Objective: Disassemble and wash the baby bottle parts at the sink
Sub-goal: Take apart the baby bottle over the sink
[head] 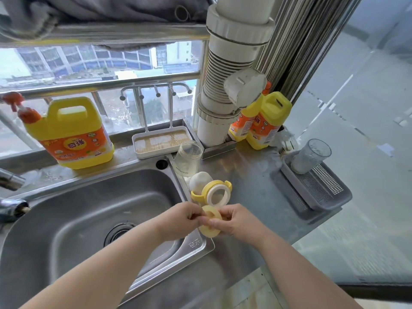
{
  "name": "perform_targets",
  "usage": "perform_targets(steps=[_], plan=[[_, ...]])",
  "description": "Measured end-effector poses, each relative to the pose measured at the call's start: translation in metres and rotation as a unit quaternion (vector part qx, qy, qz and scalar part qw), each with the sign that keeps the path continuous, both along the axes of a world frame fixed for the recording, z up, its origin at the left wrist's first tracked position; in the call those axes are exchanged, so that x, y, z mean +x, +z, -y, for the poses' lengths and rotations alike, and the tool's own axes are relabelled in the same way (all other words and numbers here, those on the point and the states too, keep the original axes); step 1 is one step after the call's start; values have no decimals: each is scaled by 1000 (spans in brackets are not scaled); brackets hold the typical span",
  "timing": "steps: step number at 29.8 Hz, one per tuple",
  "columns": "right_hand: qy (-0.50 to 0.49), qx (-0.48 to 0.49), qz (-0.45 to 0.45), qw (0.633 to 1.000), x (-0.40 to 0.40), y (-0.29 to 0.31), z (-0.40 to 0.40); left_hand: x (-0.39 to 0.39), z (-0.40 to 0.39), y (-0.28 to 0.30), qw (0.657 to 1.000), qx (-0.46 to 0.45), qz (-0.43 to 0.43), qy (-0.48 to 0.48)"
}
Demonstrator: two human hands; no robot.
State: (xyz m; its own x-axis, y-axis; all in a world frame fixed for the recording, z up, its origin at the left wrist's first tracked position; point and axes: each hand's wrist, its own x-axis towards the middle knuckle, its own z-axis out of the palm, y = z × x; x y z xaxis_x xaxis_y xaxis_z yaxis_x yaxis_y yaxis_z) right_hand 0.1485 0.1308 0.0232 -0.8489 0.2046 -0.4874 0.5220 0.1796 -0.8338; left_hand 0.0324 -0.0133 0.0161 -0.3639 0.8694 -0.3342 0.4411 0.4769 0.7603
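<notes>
3 yellow detergent jugs: 1 [73,132] left of the sink [93,219], 2 [260,121] by the white pipe [231,63]. 1 clear bottle body [188,158] and 1 yellow handled collar [211,192] sit on the steel table [249,175]. Left hand [182,219] and right hand [236,221], grips pinching, hold 1 pale yellow ring [209,230] over the sink's corner.

My steel counter [249,175] carries the clear bottle [187,158], yellow handled collar [211,191], grey basket [312,186] and 2 detergent jugs [265,121].
</notes>
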Motion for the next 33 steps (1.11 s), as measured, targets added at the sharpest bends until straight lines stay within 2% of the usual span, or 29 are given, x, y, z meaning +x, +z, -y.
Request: perform_targets(steps=[2, 4, 6, 10, 13, 14, 18, 20, 27, 33], plan=[[-35, 70, 26, 997, 3, -14, -4, 9, -8, -14, 998, -31, -49, 27], [-76, 161, 57, 982, 10, -22, -11, 16, -10, -23, 996, -46, -57, 54], [-109, 199, 85, 970, 20, -26, -20, 18, -10, -34, 994, -54, -68, 63], [-122, 135, 127, 975, 35, -42, -31, 20, -16, -44, 987, -54, -74, 131], [-191, 21, 110, 975, 34, -55, -28, 22, -27, -47, 981, -26, -68, 180], [-202, 12, 102, 974, 33, -59, -26, 22, -31, -50, 980, -20, -68, 186], [-159, 164, 88, 970, 30, -62, -16, 26, -45, -63, 978, 2, -52, 203], [-142, 203, 62, 967, 24, -60, -8, 28, -50, -68, 977, 19, -51, 208], [-21, 254, 50, 966, 0, -62, 4, 16, -33, -73, 964, 29, -58, 258], [12, 249, 78, 965, -8, -60, -1, 2, 0, -67, 955, 27, -43, 292]])
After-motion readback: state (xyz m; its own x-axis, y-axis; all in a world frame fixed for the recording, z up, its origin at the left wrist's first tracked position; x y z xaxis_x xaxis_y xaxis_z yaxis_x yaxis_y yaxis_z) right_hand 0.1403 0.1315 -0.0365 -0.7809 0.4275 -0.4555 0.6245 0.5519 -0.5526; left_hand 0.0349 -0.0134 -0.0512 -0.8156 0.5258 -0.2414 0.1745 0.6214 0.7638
